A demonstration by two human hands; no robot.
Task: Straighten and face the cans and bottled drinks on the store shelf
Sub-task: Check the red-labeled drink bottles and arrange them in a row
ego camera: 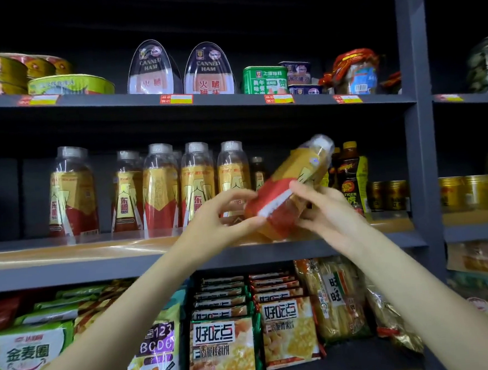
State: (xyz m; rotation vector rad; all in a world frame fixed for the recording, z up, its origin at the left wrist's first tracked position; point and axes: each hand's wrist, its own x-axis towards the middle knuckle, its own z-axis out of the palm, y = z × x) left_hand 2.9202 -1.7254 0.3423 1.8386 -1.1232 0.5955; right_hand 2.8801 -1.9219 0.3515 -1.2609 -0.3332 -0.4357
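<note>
A person's two bare hands hold one drink bottle (pixel 287 187) in front of the middle shelf (pixel 68 252) of a dark store rack. The bottle is tilted, cap up and to the right, its base low by the shelf's front edge. The left hand (pixel 219 218) grasps its base with curled fingers; the right hand (pixel 322 205) grips its red lower label from the right. To the left, five matching bottles (pixel 162 187) stand upright in a row. Dark bottles (pixel 351 174) and gold cans (pixel 386 195) stand at right.
</note>
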